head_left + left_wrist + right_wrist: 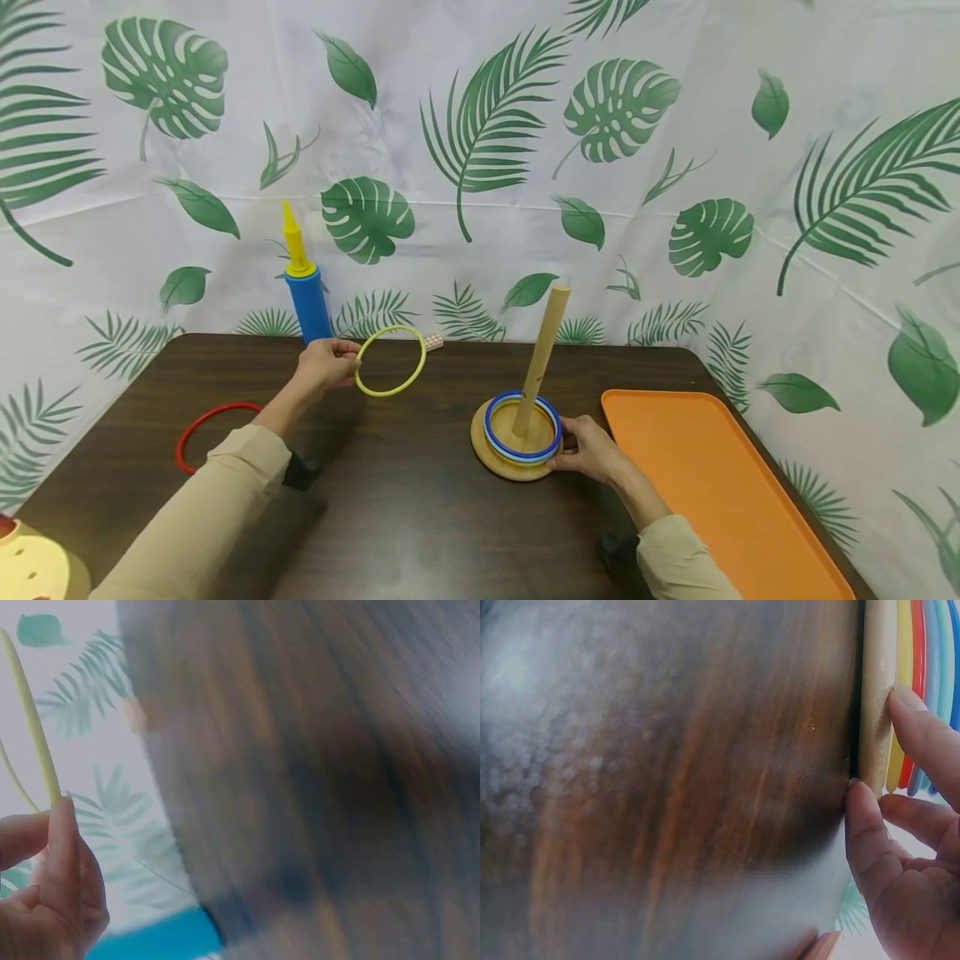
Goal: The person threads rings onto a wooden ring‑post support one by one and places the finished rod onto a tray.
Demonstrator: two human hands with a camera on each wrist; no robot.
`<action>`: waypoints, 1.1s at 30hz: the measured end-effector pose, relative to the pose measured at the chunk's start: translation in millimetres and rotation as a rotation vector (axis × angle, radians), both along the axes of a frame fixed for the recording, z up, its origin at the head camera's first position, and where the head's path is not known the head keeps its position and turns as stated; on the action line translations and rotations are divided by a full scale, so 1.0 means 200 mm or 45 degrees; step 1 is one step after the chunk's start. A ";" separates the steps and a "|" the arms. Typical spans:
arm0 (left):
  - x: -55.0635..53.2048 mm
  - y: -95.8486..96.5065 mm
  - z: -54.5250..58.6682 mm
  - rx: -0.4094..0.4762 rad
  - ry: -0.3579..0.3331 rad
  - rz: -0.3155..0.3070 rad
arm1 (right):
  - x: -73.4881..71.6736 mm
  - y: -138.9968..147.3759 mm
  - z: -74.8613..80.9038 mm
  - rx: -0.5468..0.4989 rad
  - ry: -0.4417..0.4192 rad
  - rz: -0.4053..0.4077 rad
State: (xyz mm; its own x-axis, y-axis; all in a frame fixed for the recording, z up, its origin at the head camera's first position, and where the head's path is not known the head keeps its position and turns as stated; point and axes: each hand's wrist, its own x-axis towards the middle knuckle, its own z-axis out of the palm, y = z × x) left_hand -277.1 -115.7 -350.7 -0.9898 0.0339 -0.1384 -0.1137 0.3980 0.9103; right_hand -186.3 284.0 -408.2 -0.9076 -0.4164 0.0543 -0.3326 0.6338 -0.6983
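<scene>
My left hand (327,364) pinches a thin yellow ring (384,394) at its left side, holding it up above the far part of the table. In the left wrist view, thumb and fingertips meet on the yellow ring (43,750). A ring-toss stand has a round wooden base (479,437) and an upright wooden post (545,346). Around the post lies a stack of rings, with a dark blue ring (522,457) on top. My right hand (592,450) grips the base's right edge. The right wrist view shows fingers about the base rim (877,682), beside yellow, red and blue rings.
A red ring (182,442) lies on the table at left, partly behind the left sleeve. A blue and yellow hand pump (307,300) stands at the back. An orange tray (697,467) occupies the right side. A pale yellow object (37,567) is at the lower left corner.
</scene>
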 end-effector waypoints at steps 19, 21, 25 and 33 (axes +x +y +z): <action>0.14 0.38 0.36 0.350 0.167 -0.270 | 0.00 0.00 0.00 -0.005 0.014 0.012; 0.17 0.41 0.40 0.386 0.183 -0.283 | 0.00 0.00 0.00 -0.002 0.020 0.011; 0.20 0.48 0.44 0.437 0.210 -0.318 | 0.00 0.01 0.00 -0.008 0.016 0.011; 0.22 0.61 0.49 0.504 0.229 -0.361 | 0.00 0.00 0.00 -0.027 -0.003 0.019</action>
State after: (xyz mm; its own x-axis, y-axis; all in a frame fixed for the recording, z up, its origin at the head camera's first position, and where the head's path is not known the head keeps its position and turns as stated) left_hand -232.4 6.0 -252.6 -0.9411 0.3196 0.1106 0.1207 0.0119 0.9926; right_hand -186.4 284.7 -407.6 -0.9015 -0.4284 0.0611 -0.3401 0.6141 -0.7122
